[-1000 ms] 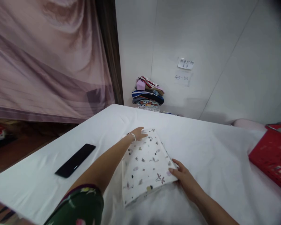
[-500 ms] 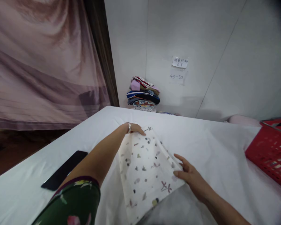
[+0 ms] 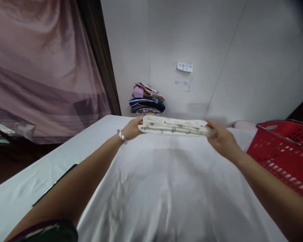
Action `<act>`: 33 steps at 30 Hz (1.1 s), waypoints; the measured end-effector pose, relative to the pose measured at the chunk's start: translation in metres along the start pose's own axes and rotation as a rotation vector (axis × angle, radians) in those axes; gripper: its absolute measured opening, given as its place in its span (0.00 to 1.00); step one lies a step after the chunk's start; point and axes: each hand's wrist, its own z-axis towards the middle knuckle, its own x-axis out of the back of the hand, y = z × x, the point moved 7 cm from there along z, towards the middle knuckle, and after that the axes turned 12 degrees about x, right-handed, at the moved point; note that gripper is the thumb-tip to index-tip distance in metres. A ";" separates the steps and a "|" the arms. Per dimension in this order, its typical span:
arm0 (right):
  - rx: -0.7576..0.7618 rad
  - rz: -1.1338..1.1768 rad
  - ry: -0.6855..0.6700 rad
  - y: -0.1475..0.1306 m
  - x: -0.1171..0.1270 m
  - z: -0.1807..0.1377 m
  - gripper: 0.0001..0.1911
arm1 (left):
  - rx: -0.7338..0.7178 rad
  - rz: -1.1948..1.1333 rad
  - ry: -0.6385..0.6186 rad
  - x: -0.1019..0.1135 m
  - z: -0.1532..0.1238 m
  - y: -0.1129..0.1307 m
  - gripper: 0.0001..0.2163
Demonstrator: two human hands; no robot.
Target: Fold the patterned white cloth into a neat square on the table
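Observation:
A folded white cloth (image 3: pixel 175 127) with a small dark print is held up edge-on above the far part of the table, its stacked layers facing me. My left hand (image 3: pixel 133 128), with a silver bracelet at the wrist, grips its left end. Around the right end, my right hand (image 3: pixel 223 139) is closed, somewhat blurred. The fingers of both hands are partly hidden by the cloth.
White sheeting covers the table (image 3: pixel 166 188). A red plastic basket (image 3: pixel 282 154) stands at the right. Folded clothes (image 3: pixel 147 101) are piled by the wall, left of two paper notes (image 3: pixel 183 75). A dark flat object (image 3: pixel 55 185) lies partly behind my left forearm.
The cloth has gone from lying slanted on the table to being lifted edge-on and farther away. Both hands now hold opposite ends. The view has turned slightly right.

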 end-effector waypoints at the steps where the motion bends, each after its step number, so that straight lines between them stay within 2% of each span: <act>1: 0.057 -0.043 -0.039 -0.008 -0.013 -0.019 0.32 | -0.020 0.116 0.015 -0.013 -0.015 -0.008 0.22; 2: 0.084 -0.070 -0.093 -0.014 -0.029 -0.041 0.30 | -0.027 0.226 0.002 -0.030 -0.031 -0.020 0.18; 5: 0.161 0.015 -0.324 -0.034 -0.081 -0.112 0.28 | -0.033 0.434 -0.219 -0.089 -0.080 -0.065 0.09; 7: 0.182 0.064 -0.417 -0.044 -0.102 -0.145 0.28 | -0.115 0.458 -0.188 -0.109 -0.106 -0.083 0.09; 9: 0.177 0.067 -0.426 -0.048 -0.109 -0.161 0.28 | -0.201 0.463 -0.097 -0.114 -0.121 -0.091 0.11; 12: 0.162 0.075 -0.407 -0.050 -0.106 -0.164 0.29 | -0.263 0.485 -0.021 -0.109 -0.133 -0.092 0.15; 15: 0.109 0.142 -0.419 -0.048 -0.099 -0.163 0.30 | -0.228 0.463 0.033 -0.099 -0.141 -0.086 0.18; 19: -0.067 0.279 -0.410 -0.042 -0.091 -0.159 0.21 | -0.155 0.359 0.079 -0.095 -0.152 -0.069 0.14; 22: -0.188 0.349 -0.376 -0.039 -0.091 -0.145 0.13 | -0.172 0.347 0.123 -0.103 -0.153 -0.052 0.08; 26: -0.089 0.349 -0.418 -0.050 -0.102 -0.122 0.11 | -0.196 0.464 0.106 -0.126 -0.142 -0.039 0.07; 29: -0.029 0.347 -0.469 -0.052 -0.111 -0.118 0.10 | -0.159 0.557 0.032 -0.142 -0.132 -0.043 0.07; 33: -0.089 0.383 -0.477 -0.045 -0.117 -0.124 0.10 | -0.092 0.560 -0.012 -0.149 -0.125 -0.051 0.07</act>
